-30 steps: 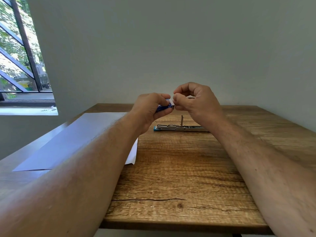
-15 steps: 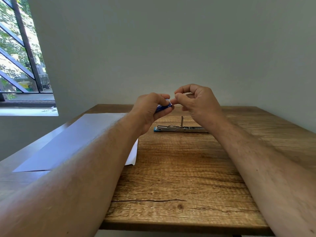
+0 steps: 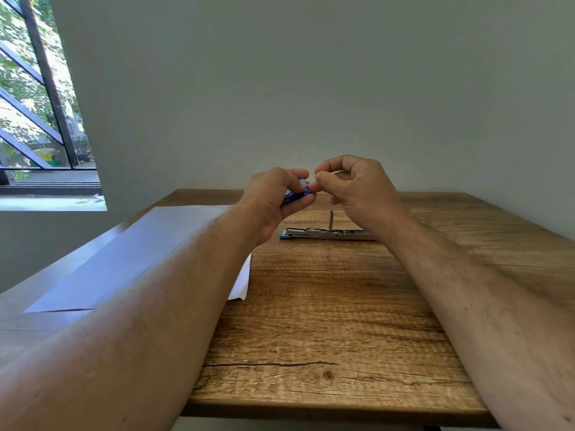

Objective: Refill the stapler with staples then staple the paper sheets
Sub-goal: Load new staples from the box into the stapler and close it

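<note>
Left hand (image 3: 277, 197) is gripping a small blue staple box (image 3: 297, 194) above the table, fingers curled round it; right hand (image 3: 354, 188) is pinching at the box's open end. Below lies the opened metal stapler (image 3: 326, 233) on grained wooden table (image 3: 326, 321), white paper sheets (image 3: 130, 259) lying flat at left.

Bare wooden table (image 3: 326, 321) lies open between the two forearms, from the near edge up to the opened stapler (image 3: 326, 233), whose thin upright arm juts above it. Paper sheets (image 3: 130, 256) cover the left side; the wall (image 3: 311, 88) closes off the far edge.
</note>
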